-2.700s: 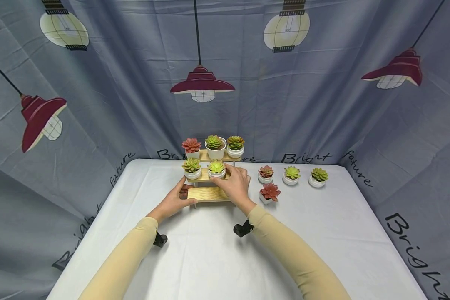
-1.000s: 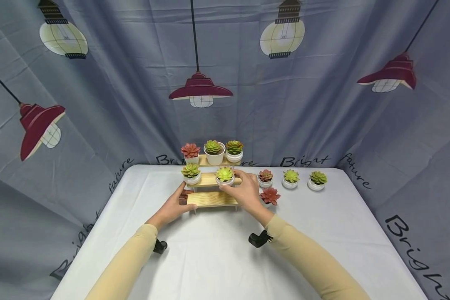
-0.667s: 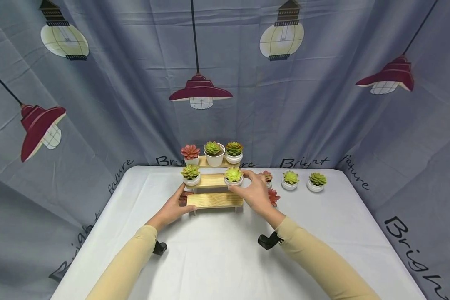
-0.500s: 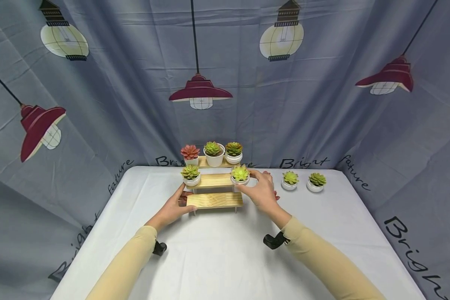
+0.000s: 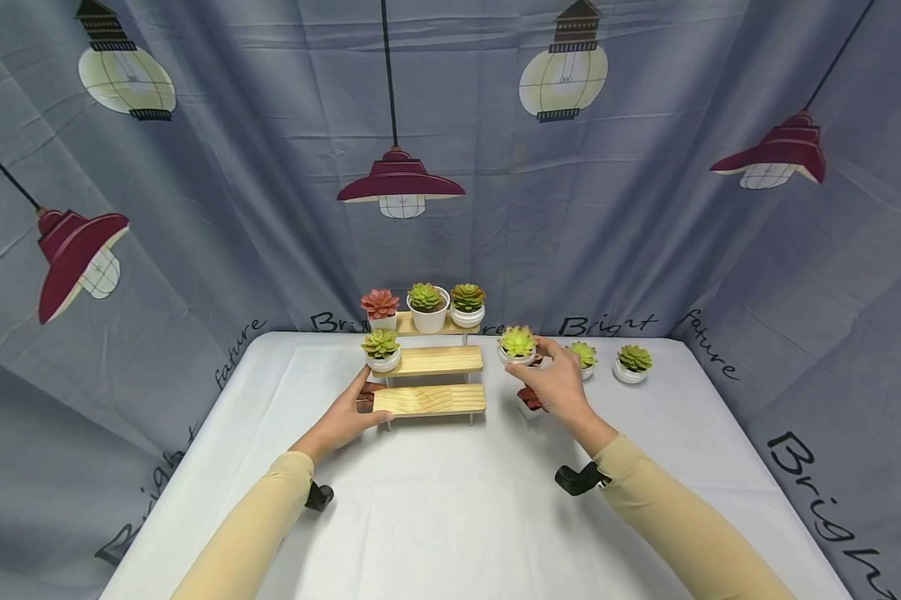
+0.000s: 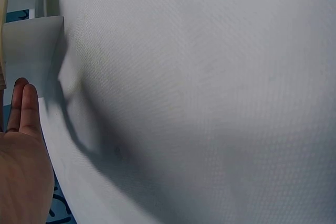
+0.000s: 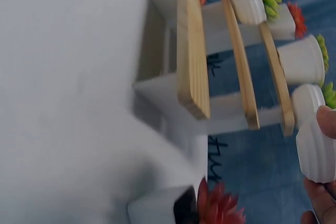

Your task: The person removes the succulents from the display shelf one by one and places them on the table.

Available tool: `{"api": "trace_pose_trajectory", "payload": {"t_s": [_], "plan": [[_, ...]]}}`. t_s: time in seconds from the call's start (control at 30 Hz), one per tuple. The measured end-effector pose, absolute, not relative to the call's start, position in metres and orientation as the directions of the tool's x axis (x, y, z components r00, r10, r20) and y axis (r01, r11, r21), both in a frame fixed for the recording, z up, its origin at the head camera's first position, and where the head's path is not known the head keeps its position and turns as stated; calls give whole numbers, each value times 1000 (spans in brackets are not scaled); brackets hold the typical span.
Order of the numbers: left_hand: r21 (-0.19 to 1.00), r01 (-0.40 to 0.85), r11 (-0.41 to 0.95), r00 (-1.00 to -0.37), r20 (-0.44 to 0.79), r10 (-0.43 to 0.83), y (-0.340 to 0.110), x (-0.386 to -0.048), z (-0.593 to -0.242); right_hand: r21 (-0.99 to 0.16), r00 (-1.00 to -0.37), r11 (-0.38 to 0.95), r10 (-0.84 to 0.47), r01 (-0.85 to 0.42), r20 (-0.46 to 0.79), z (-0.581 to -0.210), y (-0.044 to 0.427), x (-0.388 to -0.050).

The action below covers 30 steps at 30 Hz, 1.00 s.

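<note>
My right hand pinches a small white pot with a light green succulent between thumb and fingers, right of the tiered wooden stand. In the right wrist view this ribbed white pot is held off the table. My left hand holds the stand's left end, its thumb on the lowest shelf. The left wrist view shows its fingers extended beside a white side panel. One green succulent stands at the left of the middle shelf; the lowest shelf carries no pot.
The top shelf bears a red succulent and two green ones. Right of the stand, a red succulent is partly behind my right hand. Two green ones stand farther right. A printed curtain hangs behind.
The right hand has carried the light green pot rightward from the middle shelf, past the stand's right end. The left hand has stayed at the stand's left end.
</note>
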<state>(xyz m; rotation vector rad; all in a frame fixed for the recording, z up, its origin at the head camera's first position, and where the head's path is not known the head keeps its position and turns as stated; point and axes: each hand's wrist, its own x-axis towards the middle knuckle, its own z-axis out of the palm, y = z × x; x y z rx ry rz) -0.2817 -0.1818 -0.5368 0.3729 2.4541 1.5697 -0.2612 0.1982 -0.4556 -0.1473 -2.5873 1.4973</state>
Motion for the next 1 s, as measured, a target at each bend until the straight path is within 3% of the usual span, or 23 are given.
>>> {"api": "trace_pose_trajectory", "payload": {"t_s": [0.57, 1.0], "plan": [[914, 73, 400, -948, -61, 312, -180, -279, -532, -895, -957, 446, 266, 14, 118, -465, 253, -259], [907, 69, 416, -948, -70, 310, -180, -280, -532, -857, -930, 497, 362, 137, 61, -485, 296, -253]]}}
